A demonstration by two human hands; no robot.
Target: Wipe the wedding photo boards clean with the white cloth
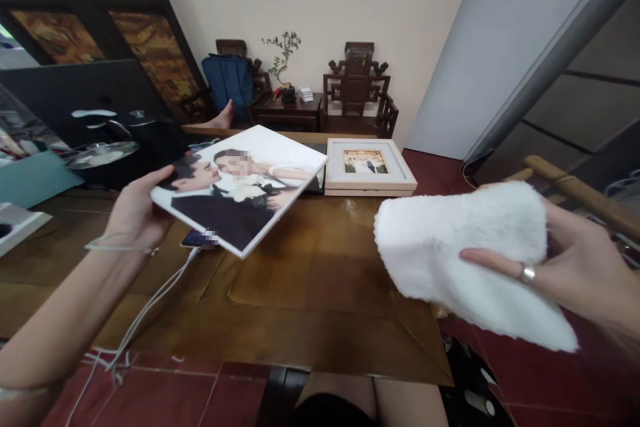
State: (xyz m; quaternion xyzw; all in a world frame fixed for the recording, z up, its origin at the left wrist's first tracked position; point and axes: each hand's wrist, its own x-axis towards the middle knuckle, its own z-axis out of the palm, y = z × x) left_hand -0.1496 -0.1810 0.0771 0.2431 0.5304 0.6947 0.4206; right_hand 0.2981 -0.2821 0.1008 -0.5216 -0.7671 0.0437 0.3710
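Observation:
My left hand (147, 207) grips the left corner of a photo panel (250, 193), which is tilted above the wooden table. Two people in formal wear are printed on its face. On the right, my right hand (565, 247) is closed around a folded white fluffy cloth (460, 240), thumb on top and a ring on one finger. The cloth hangs over the table's right edge, apart from the panel. Behind them lies a pale framed picture box (370, 167) with a small photo in its middle.
A phone (200, 238) with white cables (150, 300) lies under the panel. Pots and a kettle (143, 140) stand at the left on the wooden table (320, 327). Beyond are wooden chairs (357, 90), a blue backpack (230, 83), a potted plant (285, 57) and another person's foot (225, 116).

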